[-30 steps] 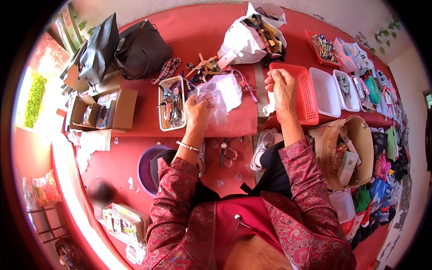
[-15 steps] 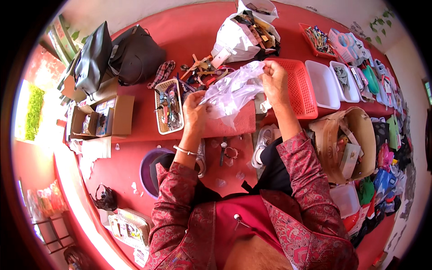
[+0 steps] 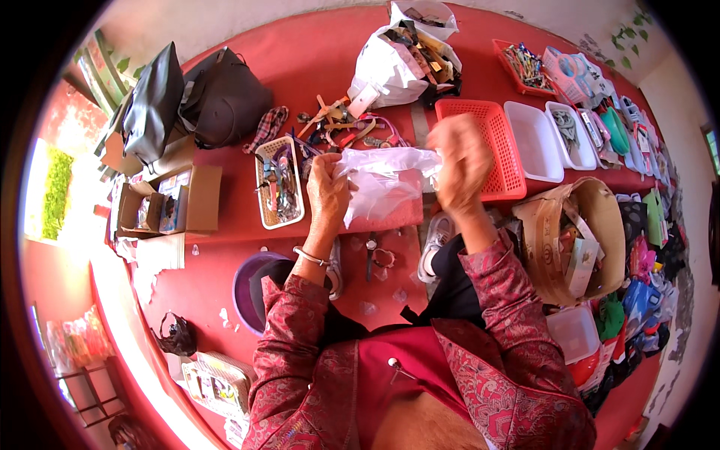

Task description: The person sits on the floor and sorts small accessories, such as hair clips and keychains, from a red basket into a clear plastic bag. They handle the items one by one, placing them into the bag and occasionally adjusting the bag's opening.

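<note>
A thin, translucent white plastic bag [image 3: 385, 178] is stretched between my two hands, its top edge nearly level. My left hand [image 3: 328, 193] is closed on the bag's left corner. At the other end, my right hand [image 3: 459, 161] is closed around the right side; motion blurs its fingers. Just left of my left hand stands a white basket [image 3: 262, 202] filled with watches and small items. Beyond the bag lies a heap of watches and straps [image 3: 367, 129]. An orange-red plastic basket [image 3: 508, 154] is behind my right hand.
White trays [image 3: 534, 142] continue the row rightward. A large white bag [image 3: 379, 71] of boxes stands at the back. Black bags [image 3: 225, 97] and an open cardboard box [image 3: 201, 199] are left. A cardboard carton [image 3: 544, 240] sits by my right arm, a purple basin [image 3: 244, 289] near my left knee.
The plastic bag has been drawn level and hangs lower between my hands. My right hand has turned and moved slightly down and toward me, while the left keeps its hold.
</note>
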